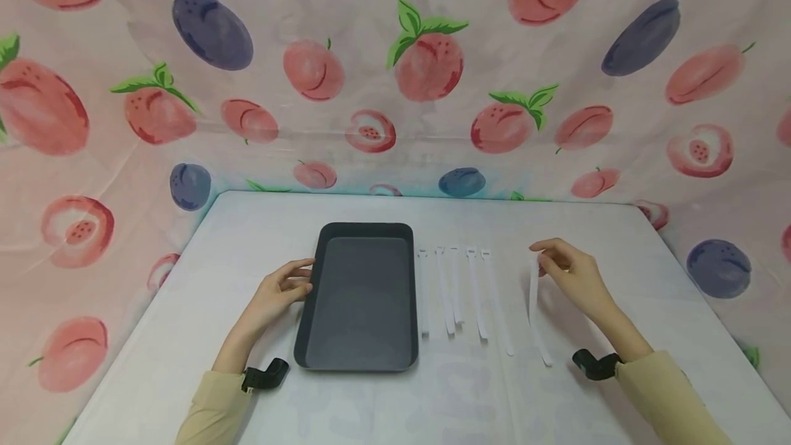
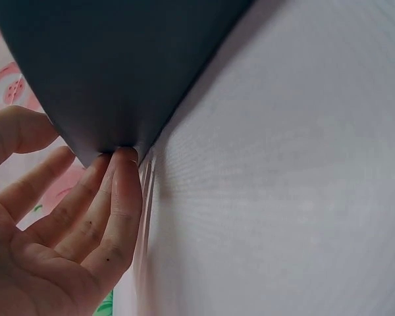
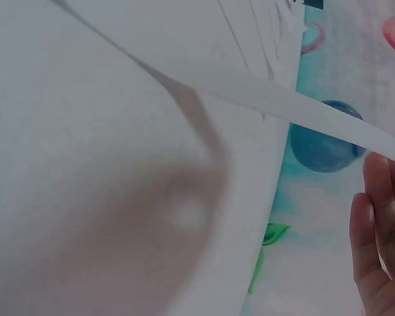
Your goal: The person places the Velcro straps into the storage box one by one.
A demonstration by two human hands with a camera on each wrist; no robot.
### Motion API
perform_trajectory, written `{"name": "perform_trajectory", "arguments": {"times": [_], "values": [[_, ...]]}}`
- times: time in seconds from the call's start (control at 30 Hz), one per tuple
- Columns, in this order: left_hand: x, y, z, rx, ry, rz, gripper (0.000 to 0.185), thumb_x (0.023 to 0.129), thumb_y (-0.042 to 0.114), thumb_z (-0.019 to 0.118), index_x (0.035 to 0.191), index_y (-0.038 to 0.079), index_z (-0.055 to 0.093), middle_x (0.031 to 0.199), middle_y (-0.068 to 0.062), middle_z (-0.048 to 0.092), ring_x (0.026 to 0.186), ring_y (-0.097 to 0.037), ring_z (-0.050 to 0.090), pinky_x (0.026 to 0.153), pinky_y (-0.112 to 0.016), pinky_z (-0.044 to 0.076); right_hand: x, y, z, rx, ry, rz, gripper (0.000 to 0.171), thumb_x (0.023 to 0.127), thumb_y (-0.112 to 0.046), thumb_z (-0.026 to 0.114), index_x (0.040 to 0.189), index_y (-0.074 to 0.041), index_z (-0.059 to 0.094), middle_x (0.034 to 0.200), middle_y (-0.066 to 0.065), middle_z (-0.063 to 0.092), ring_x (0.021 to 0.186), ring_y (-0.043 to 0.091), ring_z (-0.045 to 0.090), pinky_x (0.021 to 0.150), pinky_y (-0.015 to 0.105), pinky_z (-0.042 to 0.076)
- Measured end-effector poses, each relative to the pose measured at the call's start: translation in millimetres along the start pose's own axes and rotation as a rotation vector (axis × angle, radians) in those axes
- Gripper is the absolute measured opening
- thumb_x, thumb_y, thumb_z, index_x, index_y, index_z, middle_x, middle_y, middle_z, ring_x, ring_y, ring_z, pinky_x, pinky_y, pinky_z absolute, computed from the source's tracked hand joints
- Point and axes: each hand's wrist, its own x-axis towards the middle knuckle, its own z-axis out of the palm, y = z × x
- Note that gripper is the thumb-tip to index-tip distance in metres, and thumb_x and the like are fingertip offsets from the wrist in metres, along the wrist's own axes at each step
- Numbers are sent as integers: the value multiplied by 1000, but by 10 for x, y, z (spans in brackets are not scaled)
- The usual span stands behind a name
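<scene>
Dark tray [image 1: 364,304] lies on white table [image 1: 445,411]; five white strips [image 1: 478,297] lie in a row just beside it, at 3 o'clock. Left hand [image 1: 278,294]: fingers extended, slightly spread, tips touching tray's side between 9 and 10 o'clock. Right hand [image 1: 571,275], beyond the row: pinches upper end of sixth strip [image 1: 533,294], hanging toward 6 o'clock.

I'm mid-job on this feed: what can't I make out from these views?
- Marks on the strips' ends: head view, too small to read.
- Held strip: right wrist view, its gripped end cut off by the right edge.
- Right hand: right wrist view, mostly cut off by the same edge.
- Tray: head view, underside hidden by the tray itself.
</scene>
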Motion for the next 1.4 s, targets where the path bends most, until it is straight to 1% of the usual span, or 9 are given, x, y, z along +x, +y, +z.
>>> {"name": "perform_trajectory", "arguments": {"times": [0.17, 0.33, 0.57, 0.7, 0.83, 1.0, 1.17, 1.4], "values": [[-1, 1, -2, -3, 2, 3, 51, 93, 11, 61, 142, 7, 45, 130, -27, 54, 114, -38, 60, 80, -22, 52, -6, -40, -68, -5, 29, -12, 19, 96, -8, 54, 113, -8, 65, 80, 10, 66, 68, -5, 58, 62, 16, 45], [2, 1, -3, 2, 4, -4, 52, 93, 11, 61, 142, 7, 45, 130, -26, 54, 113, -37, 61, 81, -22, 52, -2, -47, -112, -6, 38, -12, 20, 96, -10, 56, 113, -9, 65, 79, 7, 67, 68, -3, 60, 64, 13, 45], [1, -1, -1, 8, 7, -2, 51, 93, 11, 61, 141, 7, 45, 130, -26, 55, 112, -37, 61, 81, -23, 51, -3, -71, -156, -15, 44, -6, 21, 96, -9, 56, 114, -9, 65, 80, 8, 66, 68, -7, 58, 64, 13, 44], [5, -18, -1, 25, 7, -5, 51, 93, 12, 61, 141, 8, 46, 129, -25, 56, 111, -32, 63, 82, -23, 51, -8, -109, -180, -19, 44, -7, 21, 96, -8, 56, 114, -9, 65, 81, 9, 66, 68, -8, 58, 63, 15, 43], [7, -17, -4, 41, 10, -17, 51, 93, 13, 61, 141, 9, 46, 129, -24, 56, 109, -27, 63, 83, -23, 50, -9, -133, -195, -16, 52, -16, 22, 95, -7, 57, 115, -10, 65, 81, 9, 66, 69, -5, 59, 62, 17, 43], [2, 9, -8, 30, 7, -17, 51, 93, 12, 61, 142, 8, 46, 130, -25, 55, 112, -33, 62, 82, -23, 50, -7, -174, -211, -15, 59, -27, 21, 95, -7, 57, 113, -10, 66, 79, 6, 66, 69, -2, 61, 62, 18, 43], [-5, 29, -7, 24, 4, -18, 51, 93, 14, 61, 142, 8, 45, 130, -25, 55, 113, -35, 61, 83, -24, 49, -8, -216, -233, -25, 60, -22, 19, 96, -11, 56, 113, -11, 66, 79, 4, 66, 69, -2, 61, 62, 18, 42], [-11, 32, -5, 22, 7, -15, 52, 93, 14, 62, 142, 8, 45, 131, -25, 55, 113, -35, 61, 85, -26, 51, -5, -266, -255, -20, 60, -23, 20, 97, -13, 55, 113, -10, 65, 82, 13, 66, 70, 3, 62, 61, 18, 42]]}}
